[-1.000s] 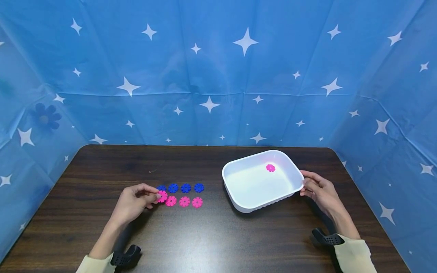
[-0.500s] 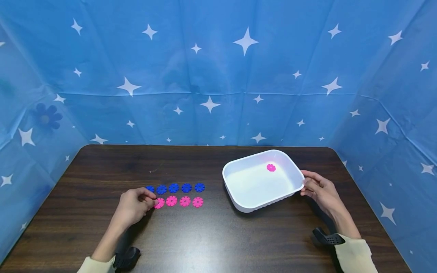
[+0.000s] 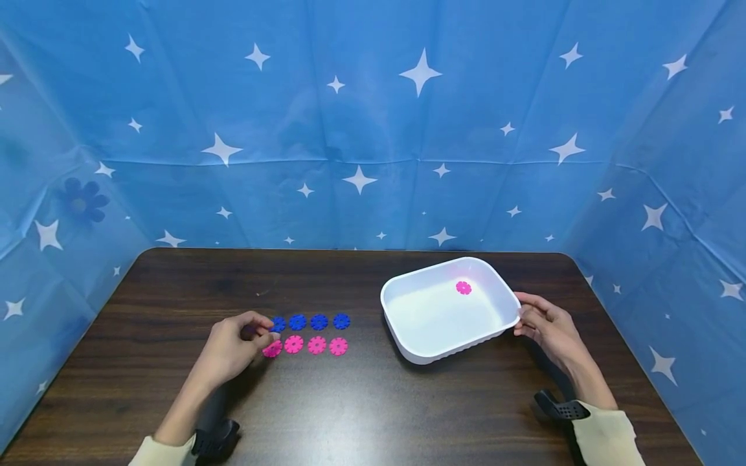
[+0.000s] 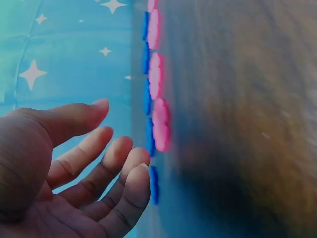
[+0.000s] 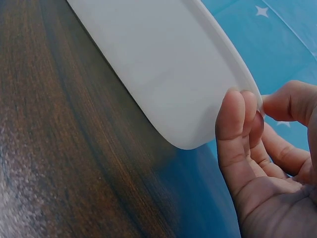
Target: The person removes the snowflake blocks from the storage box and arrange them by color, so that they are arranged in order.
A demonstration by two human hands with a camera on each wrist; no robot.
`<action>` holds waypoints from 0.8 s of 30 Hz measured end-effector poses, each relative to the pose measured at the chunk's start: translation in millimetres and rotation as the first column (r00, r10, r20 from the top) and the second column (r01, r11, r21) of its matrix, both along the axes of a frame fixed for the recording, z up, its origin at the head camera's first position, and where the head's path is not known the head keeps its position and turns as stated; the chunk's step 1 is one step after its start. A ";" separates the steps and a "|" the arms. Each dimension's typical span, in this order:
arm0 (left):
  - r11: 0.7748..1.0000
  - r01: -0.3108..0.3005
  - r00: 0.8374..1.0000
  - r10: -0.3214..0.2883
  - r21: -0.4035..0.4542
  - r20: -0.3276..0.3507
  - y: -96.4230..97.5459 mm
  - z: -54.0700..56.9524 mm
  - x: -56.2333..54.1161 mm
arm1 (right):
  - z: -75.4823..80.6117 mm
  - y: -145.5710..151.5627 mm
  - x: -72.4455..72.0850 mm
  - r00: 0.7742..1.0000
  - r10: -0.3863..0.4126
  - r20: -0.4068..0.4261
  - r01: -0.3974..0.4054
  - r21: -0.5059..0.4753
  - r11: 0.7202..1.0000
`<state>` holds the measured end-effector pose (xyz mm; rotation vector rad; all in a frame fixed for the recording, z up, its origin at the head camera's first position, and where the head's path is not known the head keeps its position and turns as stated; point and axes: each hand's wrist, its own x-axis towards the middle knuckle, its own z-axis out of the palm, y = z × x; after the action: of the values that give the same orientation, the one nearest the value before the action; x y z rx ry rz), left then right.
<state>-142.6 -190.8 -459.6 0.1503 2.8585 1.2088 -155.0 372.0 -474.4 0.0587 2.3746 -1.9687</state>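
Note:
In the head view my left hand hovers over the left ends of two rows of flower-shaped plastic discs, one blue, one pink. Its thumb and fingers are spread apart, with nothing between them in the left wrist view. Its thumb tip overlaps the leftmost pink disc. In the left wrist view the end blue disc lies right by the fingertips; the hand hides it in the head view. My right hand pinches the rim of a white plastic tub at its right corner, thumb and fingers on either side.
A single pink disc lies inside the tub near its back. Several other blue discs and pink discs lie flat on the dark wooden table. A blue star-patterned cloth hangs behind and at the sides.
My left hand has set a pink disc at the left end of the pink row and let it go, then opened its fingers over the blue row's end. The right hand stays on the tub.

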 end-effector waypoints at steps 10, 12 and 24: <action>0.999 0.043 0.997 -0.042 0.023 -0.069 21.7 12.4 -8.8 | 0.0 0.0 -0.7 1.000 0.001 0.003 -0.001 -0.005 1.000; 0.998 0.055 0.996 -0.053 0.029 -0.076 26.9 13.7 -10.8 | -0.2 0.3 -1.0 1.000 0.005 -0.001 -0.005 -0.009 1.000; 0.988 0.146 0.983 -0.139 0.055 -0.117 66.9 27.0 -24.2 | -3.1 1.7 -2.0 1.000 0.001 -0.012 -0.001 -0.009 1.000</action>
<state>-166.8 -123.9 -432.6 0.4311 2.8451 1.3034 -157.0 373.7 -477.6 0.0462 2.3726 -1.9844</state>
